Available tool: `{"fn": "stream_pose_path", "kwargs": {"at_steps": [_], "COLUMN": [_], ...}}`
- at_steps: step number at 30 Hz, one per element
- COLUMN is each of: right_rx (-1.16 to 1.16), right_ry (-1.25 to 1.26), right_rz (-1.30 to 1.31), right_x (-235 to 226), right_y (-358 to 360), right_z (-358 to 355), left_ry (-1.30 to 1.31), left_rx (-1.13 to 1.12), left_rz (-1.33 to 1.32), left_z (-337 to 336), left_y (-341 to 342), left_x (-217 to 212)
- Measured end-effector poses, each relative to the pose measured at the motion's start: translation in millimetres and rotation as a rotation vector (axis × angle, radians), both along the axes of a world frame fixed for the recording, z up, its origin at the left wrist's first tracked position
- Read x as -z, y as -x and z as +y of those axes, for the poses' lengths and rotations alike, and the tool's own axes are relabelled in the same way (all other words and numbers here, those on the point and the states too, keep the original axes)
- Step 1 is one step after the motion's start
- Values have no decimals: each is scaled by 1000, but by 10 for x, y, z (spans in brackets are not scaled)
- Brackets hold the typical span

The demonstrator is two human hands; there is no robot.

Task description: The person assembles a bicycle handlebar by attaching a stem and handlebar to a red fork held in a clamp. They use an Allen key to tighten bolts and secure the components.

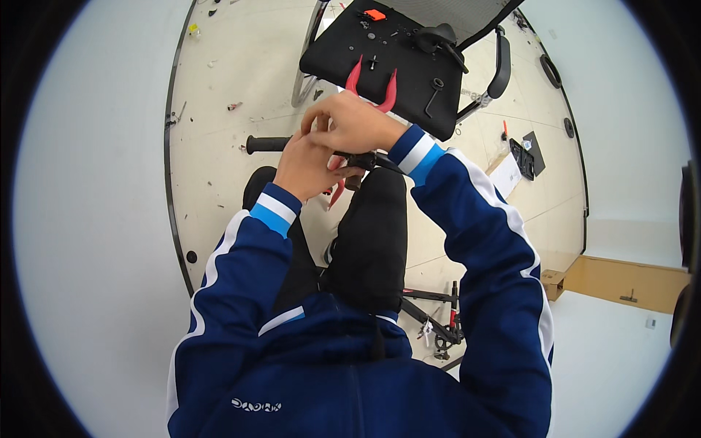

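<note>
A bicycle handlebar with a black rubber grip point(266, 144) lies across in front of me, above my knees. My left hand point(310, 166) is closed around the bar near its middle, with fingers reaching toward a dark clamp-like part point(359, 162). Over it bends my right hand point(352, 124), its fingers curled and pinched against the left hand. Whatever those right fingers hold is hidden. Beyond the hands, two prongs of a red bicycle fork point(387, 95) point at the chair; more red shows beneath the bar.
A black office chair point(328, 57) ahead carries a bicycle saddle point(436, 38), a hex key point(431, 102), an orange item point(374, 14) and several small parts. An open tool case point(522, 158) lies on the floor at right. A bicycle frame point(427, 317) rests beside my right leg.
</note>
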State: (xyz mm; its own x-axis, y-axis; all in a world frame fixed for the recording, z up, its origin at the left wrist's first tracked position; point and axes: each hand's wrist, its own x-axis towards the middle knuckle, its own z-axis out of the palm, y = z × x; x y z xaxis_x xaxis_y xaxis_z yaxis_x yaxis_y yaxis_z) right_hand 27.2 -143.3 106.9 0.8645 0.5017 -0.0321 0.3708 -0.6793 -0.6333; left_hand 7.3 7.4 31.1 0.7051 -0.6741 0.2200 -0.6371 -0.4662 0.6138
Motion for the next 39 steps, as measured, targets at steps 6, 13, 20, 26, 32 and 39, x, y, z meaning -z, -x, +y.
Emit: {"fn": "stream_pose_path", "kwargs": {"at_steps": [6, 13, 20, 26, 32, 39], "right_rx": [201, 265, 478, 366, -168, -208], "right_ry": [-37, 279, 343, 180, 426, 584], "right_rz": [-107, -473, -458, -412, -561, -451], "right_x": [194, 165, 79, 30, -303, -53], "right_y": [-116, 467, 1660, 2177, 1548, 554], "right_z": [-386, -997, -1046, -284, -86, -95], "left_ry": [-57, -100, -178, -190, -192, 67], "left_rx": [8, 33, 37, 69, 68, 139], "left_rz": [-159, -155, -126, -77, -42, -241], "left_z": [148, 67, 33, -13, -76, -66], "left_y": [-100, -95, -153, -145, -49, -25], "left_x": [66, 53, 71, 75, -38, 186]}}
